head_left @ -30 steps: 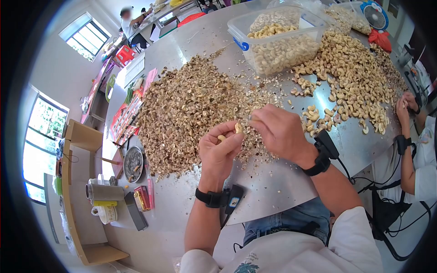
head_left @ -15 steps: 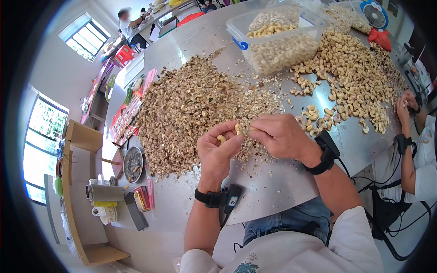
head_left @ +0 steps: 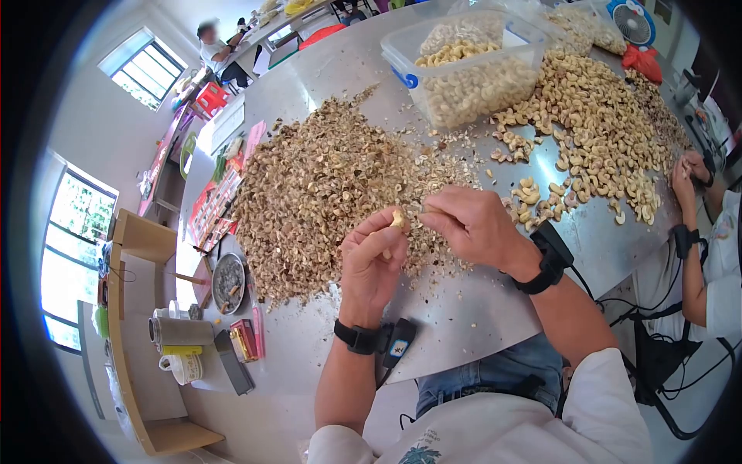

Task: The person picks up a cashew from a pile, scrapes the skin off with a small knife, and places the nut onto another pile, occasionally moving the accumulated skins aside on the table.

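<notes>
At the steel table's (head_left: 464, 309) front edge, the left hand (head_left: 371, 263) pinches a cashew (head_left: 398, 220). The right hand (head_left: 471, 228), fingers pinched narrow, apparently picks its skin. Peeling calls for a fine, steady pull.

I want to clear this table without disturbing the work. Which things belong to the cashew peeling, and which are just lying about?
In use: cashew pinched in the left hand, right hand at it; husk pile; peeled cashew heap; plastic tub.
Lying about: metal dish, mug, small fan, red packets.
</notes>
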The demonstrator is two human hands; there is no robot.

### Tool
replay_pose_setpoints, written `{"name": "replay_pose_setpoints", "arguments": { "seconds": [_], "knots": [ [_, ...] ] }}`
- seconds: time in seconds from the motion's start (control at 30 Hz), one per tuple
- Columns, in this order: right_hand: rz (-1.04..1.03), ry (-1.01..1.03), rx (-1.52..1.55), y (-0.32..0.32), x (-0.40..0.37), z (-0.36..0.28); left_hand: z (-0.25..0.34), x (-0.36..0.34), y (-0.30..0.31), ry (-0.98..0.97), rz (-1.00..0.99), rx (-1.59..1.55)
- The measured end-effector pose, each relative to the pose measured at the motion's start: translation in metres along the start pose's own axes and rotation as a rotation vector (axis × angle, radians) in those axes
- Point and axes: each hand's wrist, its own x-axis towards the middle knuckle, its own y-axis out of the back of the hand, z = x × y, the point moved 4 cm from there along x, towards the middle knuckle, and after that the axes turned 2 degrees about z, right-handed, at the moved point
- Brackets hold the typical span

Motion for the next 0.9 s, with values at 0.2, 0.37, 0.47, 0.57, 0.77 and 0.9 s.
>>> {"name": "replay_pose_setpoints", "arguments": {
  "seconds": [0.2, 0.37, 0.47, 0.57, 0.77, 0.9],
  "knots": [
    [-0.09, 0.03, 0.039, -0.002, -0.002, -0.005, -0.003, 0.0, 0.001, 0.018, 0.008, -0.012],
    [-0.045, 0.01, 0.004, -0.002, -0.003, -0.002, -0.004, -0.001, -0.001, 0.029, 0.0, -0.022],
    [0.062, -0.032, -0.082, -0.001, -0.003, 0.002, -0.004, -0.002, -0.002, 0.025, -0.009, -0.001],
    [0.028, -0.068, -0.06, 0.007, 0.0, 0.005, -0.006, -0.001, -0.004, 0.019, -0.006, 0.007],
    [-0.073, 0.043, -0.001, 0.002, -0.001, -0.002, -0.006, -0.001, -0.001, 0.047, 0.013, -0.057],
    [-0.111, 0.056, 0.01, 0.0, -0.003, -0.003, -0.008, -0.001, 0.002, 0.086, 0.008, -0.146]
  ]
}}
